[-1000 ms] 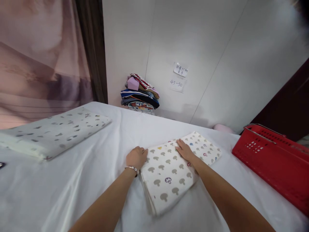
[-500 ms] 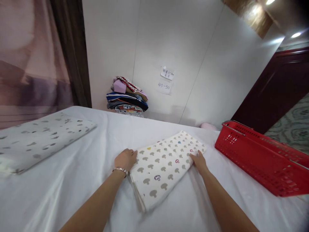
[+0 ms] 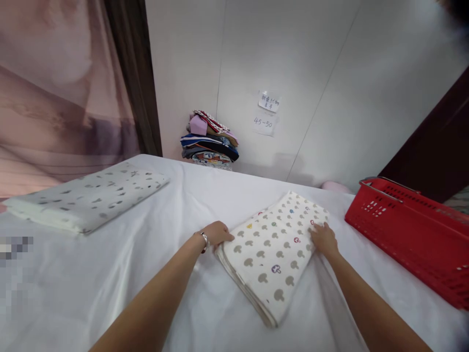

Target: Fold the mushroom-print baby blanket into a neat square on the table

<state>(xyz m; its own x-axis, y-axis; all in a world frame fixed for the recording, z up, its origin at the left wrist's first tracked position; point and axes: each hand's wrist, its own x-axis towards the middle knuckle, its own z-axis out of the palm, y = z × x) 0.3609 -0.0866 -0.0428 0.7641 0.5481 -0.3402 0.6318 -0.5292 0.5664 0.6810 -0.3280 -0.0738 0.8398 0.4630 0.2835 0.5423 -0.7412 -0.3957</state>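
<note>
A folded white cloth with a mushroom print [image 3: 273,252] lies on the white sheet in front of me. My left hand [image 3: 217,233], with a bracelet at the wrist, curls around the cloth's left edge, its fingertips tucked at the fold. At the right edge my right hand [image 3: 323,239] rests with fingers closed against the cloth. Both hands touch the cloth from opposite sides.
A red plastic basket [image 3: 410,234] lies on the sheet at the right. A grey-patterned folded pillow or cloth [image 3: 88,198] sits at the left. A stack of folded clothes [image 3: 210,139] stands against the back wall under paper notes [image 3: 267,112].
My right hand slid from the top of the cloth to its right edge. The cloth has turned a little and shifted with both hands on it.
</note>
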